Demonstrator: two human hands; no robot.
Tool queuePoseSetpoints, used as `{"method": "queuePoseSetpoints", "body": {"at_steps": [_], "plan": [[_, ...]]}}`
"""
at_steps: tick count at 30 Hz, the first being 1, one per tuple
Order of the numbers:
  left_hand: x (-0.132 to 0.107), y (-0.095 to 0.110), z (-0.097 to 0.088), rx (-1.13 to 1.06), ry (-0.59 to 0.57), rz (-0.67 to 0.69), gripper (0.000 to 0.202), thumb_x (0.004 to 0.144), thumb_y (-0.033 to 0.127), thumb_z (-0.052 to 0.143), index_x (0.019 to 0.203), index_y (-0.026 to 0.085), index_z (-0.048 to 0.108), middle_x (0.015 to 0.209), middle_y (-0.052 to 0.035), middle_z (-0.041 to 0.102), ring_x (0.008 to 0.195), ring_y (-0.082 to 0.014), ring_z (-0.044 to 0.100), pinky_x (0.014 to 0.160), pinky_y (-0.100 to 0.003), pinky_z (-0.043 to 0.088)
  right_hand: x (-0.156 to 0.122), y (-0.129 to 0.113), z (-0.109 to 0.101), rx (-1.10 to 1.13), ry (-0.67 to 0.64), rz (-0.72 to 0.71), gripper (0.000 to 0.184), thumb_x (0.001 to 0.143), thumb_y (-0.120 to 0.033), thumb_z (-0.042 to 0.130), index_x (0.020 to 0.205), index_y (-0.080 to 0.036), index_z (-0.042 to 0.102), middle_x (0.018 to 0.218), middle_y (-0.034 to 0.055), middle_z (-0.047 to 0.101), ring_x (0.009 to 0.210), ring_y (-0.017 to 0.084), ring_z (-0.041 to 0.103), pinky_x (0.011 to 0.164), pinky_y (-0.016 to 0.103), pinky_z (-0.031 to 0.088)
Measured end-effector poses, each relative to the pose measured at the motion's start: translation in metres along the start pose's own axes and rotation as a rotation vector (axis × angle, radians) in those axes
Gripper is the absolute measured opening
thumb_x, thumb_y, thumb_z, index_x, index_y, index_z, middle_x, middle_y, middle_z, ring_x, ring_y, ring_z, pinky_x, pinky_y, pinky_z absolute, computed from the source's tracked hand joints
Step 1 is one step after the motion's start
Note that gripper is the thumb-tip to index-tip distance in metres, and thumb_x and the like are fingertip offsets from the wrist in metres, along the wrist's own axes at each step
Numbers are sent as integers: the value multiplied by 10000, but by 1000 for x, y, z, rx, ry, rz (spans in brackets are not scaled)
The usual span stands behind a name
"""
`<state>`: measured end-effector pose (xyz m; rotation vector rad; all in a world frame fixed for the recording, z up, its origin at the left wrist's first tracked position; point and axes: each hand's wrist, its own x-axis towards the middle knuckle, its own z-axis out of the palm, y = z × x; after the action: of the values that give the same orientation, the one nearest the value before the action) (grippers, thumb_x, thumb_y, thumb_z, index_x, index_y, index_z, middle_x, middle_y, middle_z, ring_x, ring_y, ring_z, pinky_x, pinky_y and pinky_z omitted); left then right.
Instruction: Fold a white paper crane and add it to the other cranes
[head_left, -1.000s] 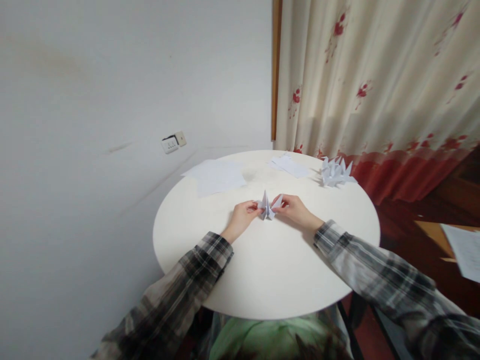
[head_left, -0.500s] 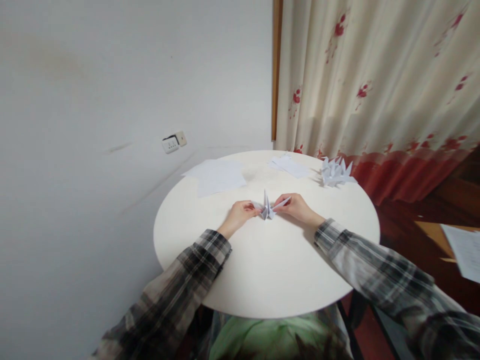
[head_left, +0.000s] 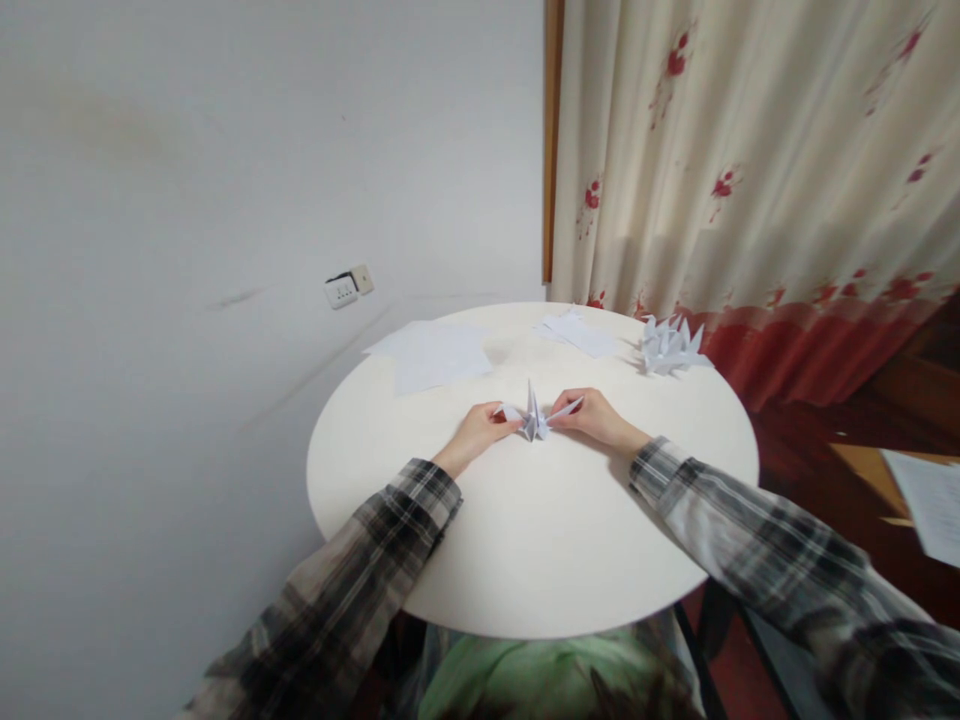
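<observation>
A white folded paper crane (head_left: 534, 424) stands near the middle of the round white table (head_left: 555, 540), one point sticking straight up and a wing out to each side. My left hand (head_left: 481, 428) pinches the left wing between thumb and fingers. On the other side, my right hand (head_left: 591, 415) has its fingers closed on the right wing, whose tip shows above them. Parts of both wings are hidden behind the fingers.
Flat white sheets (head_left: 439, 355) lie at the table's back left. Smaller paper pieces (head_left: 577, 331) are at the back, and a cluster of folded paper cranes (head_left: 670, 346) sits at the back right. A wall with a socket (head_left: 342, 291) borders the left; a curtain (head_left: 720, 150) hangs behind.
Both hands keep their hold on the wings and have barely moved. Slightly more of the left wing shows above my left fingers.
</observation>
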<state>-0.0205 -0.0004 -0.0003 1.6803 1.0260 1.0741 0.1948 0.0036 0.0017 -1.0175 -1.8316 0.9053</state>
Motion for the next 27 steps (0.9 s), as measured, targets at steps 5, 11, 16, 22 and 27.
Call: {"method": "queuePoseSetpoints", "body": {"at_steps": [5, 11, 16, 22, 27], "plan": [[1, 0, 4, -66, -9, 5, 307, 620, 334, 722, 799, 109, 614, 783, -57, 651, 691, -160, 628, 688, -290, 491, 1, 1, 4, 2, 51, 6, 283, 597, -374, 720, 718, -129, 645, 649, 9, 626, 565, 108, 522, 547, 232, 402], [-1, 4, 10, -149, -94, 12, 228, 679, 284, 683, 809, 119, 593, 801, -49, 640, 738, -149, 616, 727, -287, 488, 1, -12, 2, 166, 3, -43, 483, 814, -562, 430, 714, -139, 641, 719, 49, 646, 683, 146, 573, 692, 283, 436], [-4, 7, 15, -190, -155, 10, 143, 718, 213, 633, 808, 125, 565, 810, -39, 619, 753, -134, 599, 705, -257, 478, 6, -14, -4, 268, 141, -24, 453, 795, -570, 457, 733, -159, 638, 789, 53, 655, 746, 149, 586, 702, 270, 431], [-7, 4, 21, -203, -220, -16, 186, 714, 212, 638, 830, 123, 523, 812, -29, 596, 722, -129, 597, 679, -266, 487, 1, -24, 8, 488, 60, 73, 285, 579, -349, 743, 729, -150, 605, 664, -7, 613, 588, 106, 543, 590, 243, 406], [-11, 3, 23, -195, -244, -21, 227, 708, 230, 654, 825, 137, 484, 840, -32, 594, 743, -144, 607, 683, -282, 489, -3, -29, 13, 532, 38, 125, 270, 595, -330, 721, 600, -146, 523, 531, -43, 522, 466, 70, 450, 474, 212, 320]]}}
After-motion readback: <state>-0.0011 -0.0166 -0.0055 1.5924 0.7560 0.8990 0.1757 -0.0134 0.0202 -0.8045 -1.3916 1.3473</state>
